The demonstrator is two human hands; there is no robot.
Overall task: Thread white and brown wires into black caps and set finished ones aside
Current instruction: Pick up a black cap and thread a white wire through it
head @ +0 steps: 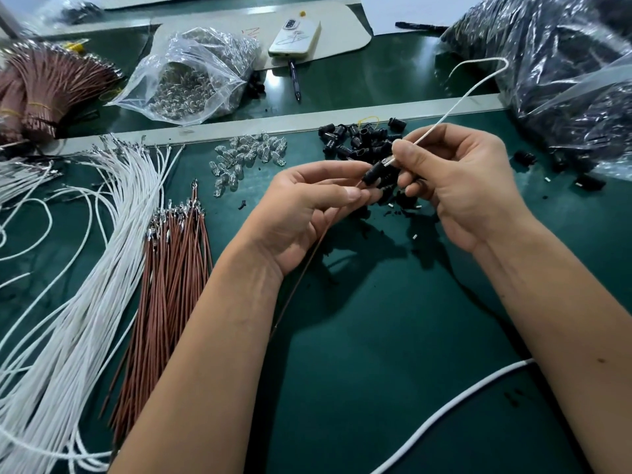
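My left hand [307, 206] pinches a black cap [374, 173] above the green mat. A brown wire [307, 265] runs from the cap down past my left palm toward the lower middle. My right hand [458, 179] pinches a white wire [455, 104] near its metal terminal, whose tip sits at the cap's open end. The white wire arcs up and to the right behind my fingers. A pile of loose black caps [359, 140] lies just behind both hands.
Bundles of white wires [102, 241] and brown wires [171, 261] lie at left. Clear bulbs [246, 159] are scattered mid-table. A bag of metal parts [191, 80], a phone [295, 37], a pen [294, 80] and large bags of black parts [564, 73] sit behind. A thick white cable [455, 405] crosses lower right.
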